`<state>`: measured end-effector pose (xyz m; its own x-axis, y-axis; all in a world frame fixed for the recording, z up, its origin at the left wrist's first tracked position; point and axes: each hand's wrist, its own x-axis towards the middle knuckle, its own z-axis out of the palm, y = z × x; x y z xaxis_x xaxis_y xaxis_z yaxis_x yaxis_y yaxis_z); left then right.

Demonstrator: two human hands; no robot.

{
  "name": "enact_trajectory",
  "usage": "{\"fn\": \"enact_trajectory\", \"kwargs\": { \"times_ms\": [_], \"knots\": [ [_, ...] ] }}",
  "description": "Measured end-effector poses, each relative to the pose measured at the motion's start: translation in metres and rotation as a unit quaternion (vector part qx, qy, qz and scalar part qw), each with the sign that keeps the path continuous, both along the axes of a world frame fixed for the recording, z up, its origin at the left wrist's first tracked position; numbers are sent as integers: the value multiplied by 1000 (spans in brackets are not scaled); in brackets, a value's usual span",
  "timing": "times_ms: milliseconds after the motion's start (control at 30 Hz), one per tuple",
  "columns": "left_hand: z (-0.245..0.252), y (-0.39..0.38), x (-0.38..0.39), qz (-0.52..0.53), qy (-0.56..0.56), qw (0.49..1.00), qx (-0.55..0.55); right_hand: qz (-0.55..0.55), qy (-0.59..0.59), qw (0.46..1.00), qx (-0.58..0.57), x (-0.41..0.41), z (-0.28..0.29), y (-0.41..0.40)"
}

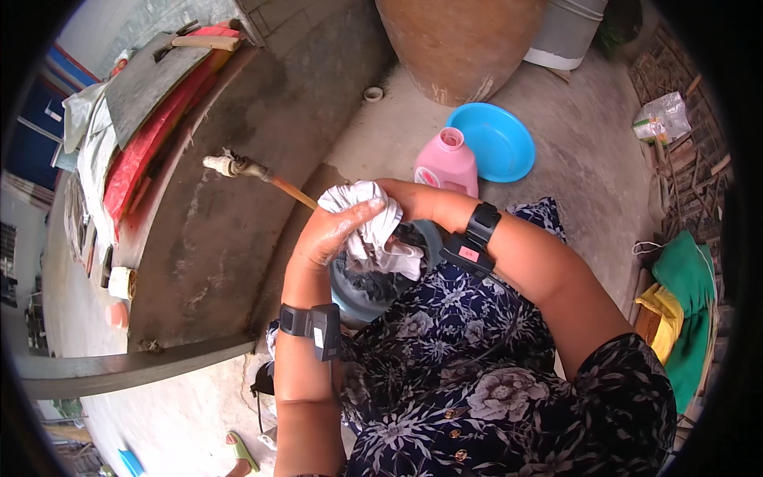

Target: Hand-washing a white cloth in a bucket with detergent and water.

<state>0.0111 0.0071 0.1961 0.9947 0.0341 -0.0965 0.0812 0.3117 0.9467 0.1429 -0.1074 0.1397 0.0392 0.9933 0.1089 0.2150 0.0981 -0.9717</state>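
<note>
A bunched white cloth [387, 247], which looks wet, is gripped between my two hands. My left hand [334, 235] clasps it from the near left, with suds on the thumb and wrist. From the far right my right hand [408, 200] holds the same cloth, its fingers largely hidden behind the folds. Part of the cloth hangs down over a light-blue basin [351, 301] between my knees. Dark wet fabric [378, 283] lies in the basin in cloudy water. My forearms hide some of the basin's rim.
Beyond my right hand stand an uncapped pink detergent jug [447, 161] and a bright blue basin [518, 149]. A tap [238, 166] with an orange pipe juts near the concrete wall [238, 238] on the left. A large clay jar [465, 42] stands behind. One foot in a green slipper [243, 453] shows lower left.
</note>
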Motion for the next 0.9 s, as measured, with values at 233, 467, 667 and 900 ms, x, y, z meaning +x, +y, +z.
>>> {"fn": "enact_trajectory", "kwargs": {
  "times_ms": [233, 467, 667, 900],
  "knots": [
    [-2, -4, -10, -75, 11, 994, 78, -12, 133, 989, -66, -10, 5, 0],
    [-6, -5, -11, -70, 59, 993, 72, -11, -52, 998, -31, 4, -28, 13],
    [-17, -1, -13, -4, 35, 995, 98, -157, -146, 970, -116, 10, 21, 6],
    [-51, 17, 2, 32, 109, 983, 145, -228, 88, 968, -58, 17, 47, 10]
  ]
}}
